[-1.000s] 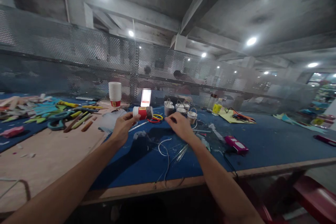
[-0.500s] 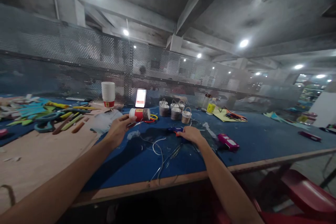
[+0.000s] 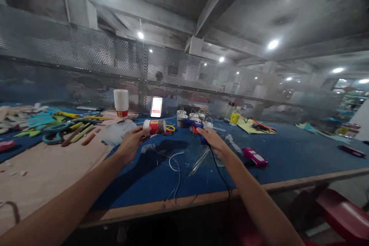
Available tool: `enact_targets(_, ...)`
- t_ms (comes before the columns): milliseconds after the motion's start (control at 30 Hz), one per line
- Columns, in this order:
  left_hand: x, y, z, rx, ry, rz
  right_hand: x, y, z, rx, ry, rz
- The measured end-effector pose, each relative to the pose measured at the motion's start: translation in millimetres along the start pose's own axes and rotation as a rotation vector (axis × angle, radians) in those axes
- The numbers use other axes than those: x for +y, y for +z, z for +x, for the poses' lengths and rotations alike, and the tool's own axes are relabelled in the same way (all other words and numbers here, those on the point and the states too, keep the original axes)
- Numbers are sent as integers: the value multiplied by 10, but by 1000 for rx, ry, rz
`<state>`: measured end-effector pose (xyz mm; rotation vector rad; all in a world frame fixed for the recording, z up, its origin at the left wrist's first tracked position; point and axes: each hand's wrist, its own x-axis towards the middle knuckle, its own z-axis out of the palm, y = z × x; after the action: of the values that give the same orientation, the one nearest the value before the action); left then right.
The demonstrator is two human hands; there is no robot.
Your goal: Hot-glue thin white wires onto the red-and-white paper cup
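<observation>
— Right of the paper cup [image 3: 154, 127], what have you got on the feed?

— The right hand [image 3: 211, 140], wrapped around a blue hot-glue gun [image 3: 193, 122], its tip pointing toward the cup but well apart from it. The cup lies sideways above the table, the left hand [image 3: 132, 141] pinching its white end, thumb and fingers clamped on it.

— Which step would you call it?

— From here I'd judge it's the gluing of cord: a grey-brown cord band [image 3: 162, 126] already circles the cup's right end, and loose cord [image 3: 180, 177] trails on the table on the near side. The next move, I think, calls for a steady cup and a nozzle that stays clear of the left fingertips.

— What can't you make out?

— The nozzle's very tip blurs against the small handled buckets [image 3: 181, 119] behind and right of the cup. I can't see whether a finger sits on the trigger. The left palm hides the cup's far left end, and I can't tell whether the yellow-and-red loops [image 3: 170, 130] behind its right end touch it. The phone screen [image 3: 156, 107] beyond the cup is pixelated.
</observation>
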<state>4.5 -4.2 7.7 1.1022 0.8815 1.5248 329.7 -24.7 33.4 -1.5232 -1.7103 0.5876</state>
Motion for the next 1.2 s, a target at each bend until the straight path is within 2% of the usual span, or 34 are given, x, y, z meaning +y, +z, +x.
enact_targets(100,6,-1,-7,13,-7,8,-213,120,-50,-33,-54,506)
enact_targets(200,25,12,-31,41,-10,10,-393,297,-65,-128,-122,653)
enact_targets(333,60,48,-63,71,4,27,-474,510,-52,-64,-226,577)
enact_targets(433,60,62,-71,51,6,44,-436,580,-88,-33,-227,474)
enact_targets(567,10,32,-63,11,15,81,-371,583,-188,26,-202,331)
enact_targets(667,-23,8,-62,-10,19,95,-342,590,-227,16,-220,311)
enact_targets(767,-23,21,-77,-22,40,107,-318,625,-226,-12,-245,268)
enact_targets(1000,9,90,-123,-28,67,138,-279,674,-204,43,-278,240)
enact_targets(1200,-29,68,-96,-35,75,136,-251,671,-187,112,-342,53)
